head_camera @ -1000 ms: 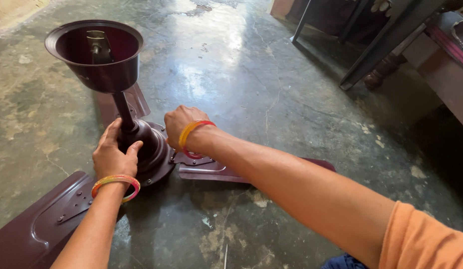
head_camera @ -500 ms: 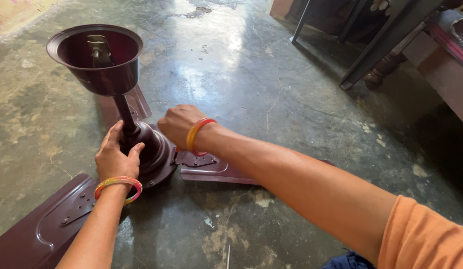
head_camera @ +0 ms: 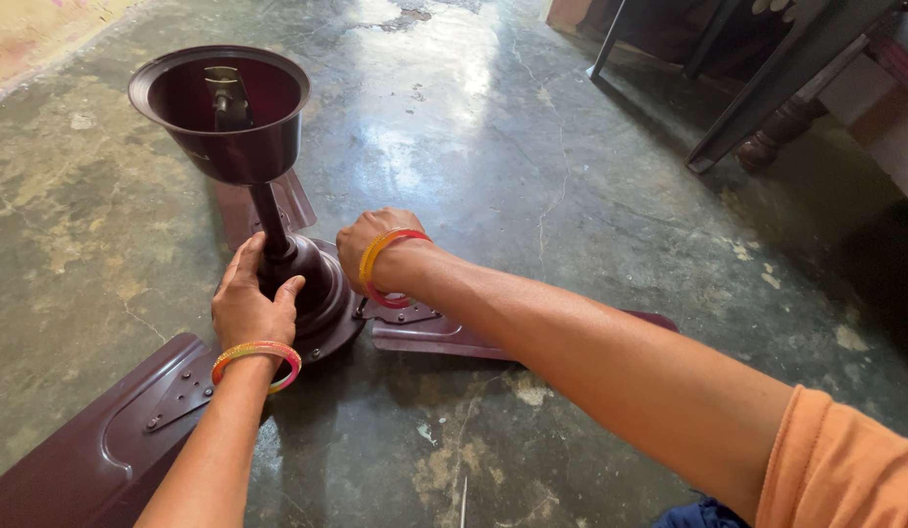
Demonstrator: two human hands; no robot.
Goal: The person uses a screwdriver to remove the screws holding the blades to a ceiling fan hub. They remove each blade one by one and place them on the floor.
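Bright daylight from ahead, glare patches on glossy floor point(head_camera: 425, 156), soft shadows, sharp focus

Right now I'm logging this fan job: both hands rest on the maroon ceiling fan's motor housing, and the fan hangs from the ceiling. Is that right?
Not quite. The maroon ceiling fan is not hanging; it lies on the floor with its downrod and cup pointing up, as the head view shows. The left hand and right hand do rest on its motor housing.

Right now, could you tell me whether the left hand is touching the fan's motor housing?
Touching. The head view shows the left hand resting on the dark maroon motor housing, fingers curled round the base of the rod, with no gap visible.
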